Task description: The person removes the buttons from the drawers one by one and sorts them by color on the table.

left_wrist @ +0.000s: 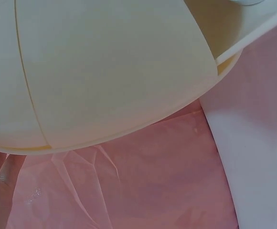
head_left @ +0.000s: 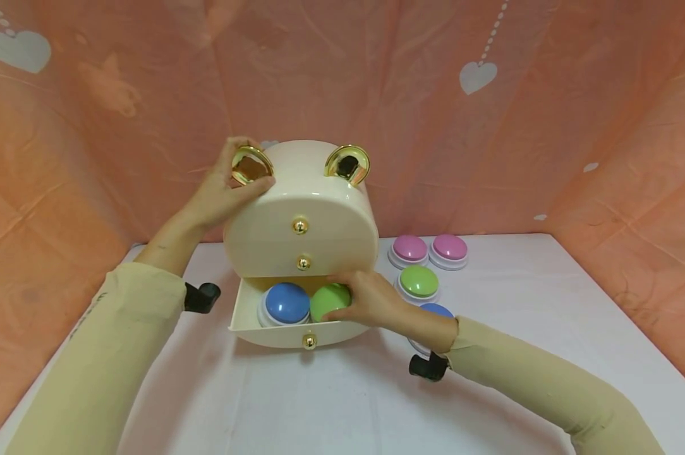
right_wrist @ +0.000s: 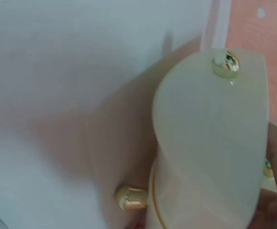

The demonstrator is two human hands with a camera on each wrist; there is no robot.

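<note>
A cream plastic drawer cabinet (head_left: 320,215) with shiny gold ear-shaped handles (head_left: 348,163) and gold round knobs (head_left: 300,225). Its near drawer holds a blue dome button (head_left: 287,302) and a green dome button (head_left: 327,298). On the white tablecloth (head_left: 342,404), to the right, sit two pink dome buttons (head_left: 428,248), one green and one blue. Behind hangs a peach backdrop with white hearts (head_left: 478,74). The sleeves (head_left: 103,360) are beige.

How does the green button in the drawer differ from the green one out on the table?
The green button in the drawer sits inside the open bottom drawer beside a blue button, with the right hand gripping it. The green button on the table stands free on the white table, untouched, its white base fully visible. Both share a domed green top.
</note>
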